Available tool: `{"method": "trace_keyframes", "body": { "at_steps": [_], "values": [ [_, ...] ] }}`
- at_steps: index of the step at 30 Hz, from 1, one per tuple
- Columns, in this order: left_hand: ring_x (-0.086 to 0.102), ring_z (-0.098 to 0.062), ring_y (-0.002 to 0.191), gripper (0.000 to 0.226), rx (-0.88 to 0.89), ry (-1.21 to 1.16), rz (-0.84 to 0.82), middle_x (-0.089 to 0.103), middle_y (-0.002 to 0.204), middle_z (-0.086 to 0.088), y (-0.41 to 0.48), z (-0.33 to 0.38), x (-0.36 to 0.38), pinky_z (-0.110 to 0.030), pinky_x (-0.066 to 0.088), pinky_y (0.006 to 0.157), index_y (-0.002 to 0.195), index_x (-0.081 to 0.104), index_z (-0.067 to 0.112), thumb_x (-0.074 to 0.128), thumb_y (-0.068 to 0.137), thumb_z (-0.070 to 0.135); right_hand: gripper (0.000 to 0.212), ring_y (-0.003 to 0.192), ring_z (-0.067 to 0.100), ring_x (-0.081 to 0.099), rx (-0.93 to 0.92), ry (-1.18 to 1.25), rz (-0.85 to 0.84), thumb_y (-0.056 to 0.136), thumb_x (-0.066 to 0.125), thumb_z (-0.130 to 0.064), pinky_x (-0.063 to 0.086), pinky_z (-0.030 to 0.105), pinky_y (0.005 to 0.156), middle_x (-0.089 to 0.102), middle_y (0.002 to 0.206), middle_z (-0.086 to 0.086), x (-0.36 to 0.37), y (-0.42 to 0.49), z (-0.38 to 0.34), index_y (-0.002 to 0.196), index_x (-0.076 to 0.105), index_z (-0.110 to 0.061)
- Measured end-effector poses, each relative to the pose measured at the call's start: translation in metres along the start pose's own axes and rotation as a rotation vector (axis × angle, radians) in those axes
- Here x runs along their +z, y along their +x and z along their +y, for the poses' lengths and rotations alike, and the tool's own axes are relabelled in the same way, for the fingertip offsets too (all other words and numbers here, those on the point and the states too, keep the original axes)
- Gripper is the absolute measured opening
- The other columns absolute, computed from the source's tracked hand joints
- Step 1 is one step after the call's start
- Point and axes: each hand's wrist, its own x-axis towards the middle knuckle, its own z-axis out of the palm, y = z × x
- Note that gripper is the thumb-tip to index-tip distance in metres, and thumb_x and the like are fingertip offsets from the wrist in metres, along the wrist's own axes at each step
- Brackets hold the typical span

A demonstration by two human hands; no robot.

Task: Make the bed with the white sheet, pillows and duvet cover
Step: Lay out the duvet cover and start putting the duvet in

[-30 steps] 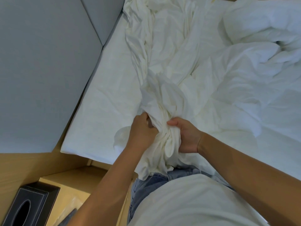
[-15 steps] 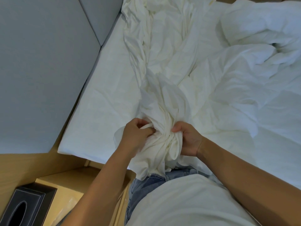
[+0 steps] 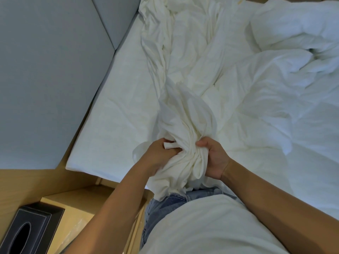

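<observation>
Left hand (image 3: 159,156) and right hand (image 3: 213,158) both grip 1 gathered bunch of white sheet (image 3: 185,136) at the near edge of the mattress (image 3: 113,129). Judged light, limp, crease-prone; best taken at hem or corners, not mid-bundle.

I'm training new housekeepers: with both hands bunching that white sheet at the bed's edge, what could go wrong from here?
1. The left hand and right hand grip the white sheet as a twisted rope; it may spread creased or tangled.
2. The crumpled duvet lies beside it and could get dragged along.
</observation>
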Motion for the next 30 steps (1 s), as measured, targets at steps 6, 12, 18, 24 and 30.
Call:
{"method": "trace_keyframes", "body": {
  "at_steps": [6, 12, 18, 24, 30],
  "values": [
    [0.062, -0.007, 0.091, 0.014, 0.126, 0.051, 0.213, 0.069, 0.096, 0.011, 0.006, -0.024, 0.020, -0.025, 0.050, 0.083, 0.101, 0.066, 0.028, 0.060, 0.089, 0.030, 0.031, 0.080, 0.027, 0.069, -0.116, 0.064, 0.261, 0.066, 0.065, -0.021, 0.052, 0.037, 0.076, 0.072, 0.088, 0.015, 0.000, 0.004, 0.009, 0.092, 0.072, -0.005],
    [0.061, -0.014, 0.074, 0.023, -0.099, -0.104, 0.254, 0.067, 0.070, 0.004, 0.006, -0.044, 0.021, -0.021, 0.045, 0.063, 0.078, 0.066, 0.017, 0.052, 0.092, 0.027, 0.033, 0.099, 0.030, 0.064, -0.052, -0.013, 0.377, 0.086, 0.054, -0.021, 0.050, 0.038, 0.087, 0.069, 0.107, 0.017, -0.003, 0.006, 0.011, 0.112, 0.064, -0.004],
    [0.058, -0.013, 0.073, 0.018, -0.185, -0.041, 0.059, 0.066, 0.079, -0.001, 0.020, -0.036, 0.017, -0.023, 0.046, 0.064, 0.089, 0.068, 0.014, 0.050, 0.092, 0.016, 0.054, 0.116, 0.036, 0.055, 0.021, 0.053, 0.328, 0.069, 0.059, -0.020, 0.042, 0.047, 0.101, 0.061, 0.122, 0.021, -0.009, 0.002, 0.013, 0.120, 0.059, -0.002],
    [0.050, -0.011, 0.066, 0.027, -0.112, -0.056, 0.201, 0.056, 0.071, -0.002, 0.029, -0.036, 0.032, -0.020, 0.040, 0.060, 0.072, 0.057, 0.011, 0.043, 0.093, 0.004, 0.044, 0.096, 0.029, 0.063, 0.013, -0.029, 0.343, 0.069, 0.065, -0.018, 0.049, 0.039, 0.087, 0.067, 0.105, 0.018, -0.010, 0.002, 0.012, 0.109, 0.064, -0.002],
    [0.055, -0.018, 0.070, 0.020, -0.211, -0.428, 0.315, 0.059, 0.070, -0.005, 0.020, -0.032, 0.036, -0.026, 0.045, 0.064, 0.074, 0.061, 0.010, 0.051, 0.091, 0.013, 0.028, 0.084, 0.025, 0.067, -0.024, 0.033, 0.291, 0.071, 0.061, -0.017, 0.051, 0.035, 0.079, 0.071, 0.091, 0.013, -0.020, -0.004, 0.011, 0.093, 0.071, -0.004]
  ]
}}
